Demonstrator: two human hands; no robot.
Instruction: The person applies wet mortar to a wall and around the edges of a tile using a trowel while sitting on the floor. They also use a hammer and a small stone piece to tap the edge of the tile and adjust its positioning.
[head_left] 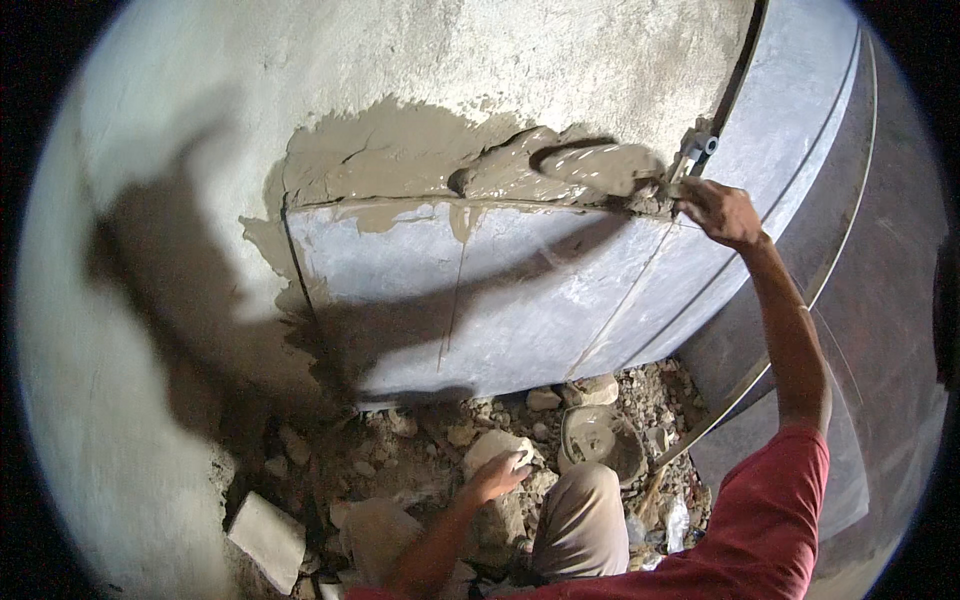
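My right hand [722, 212] is closed on a trowel, its handle mostly hidden by the fingers. The mortar-coated trowel blade [600, 167] lies against wet mortar [390, 155] spread on the wall above a blue-grey slab [400, 260]. Mortar smears run over the slab's top edge. Low in front of me, my left hand [497, 476] has its fingers bent around the edge of a pale stone [492, 447]. Just right of that stone sits a round container [635, 452] with mortar in it.
A grey fitting [703, 147] sits at the slab's upper right, beside the trowel. Rubble [460, 433] covers the ground below. A pale block [268, 540] lies at lower left. Curved grey panels [850, 300] stand on the right. Clear plastic [677, 522] lies near my knee.
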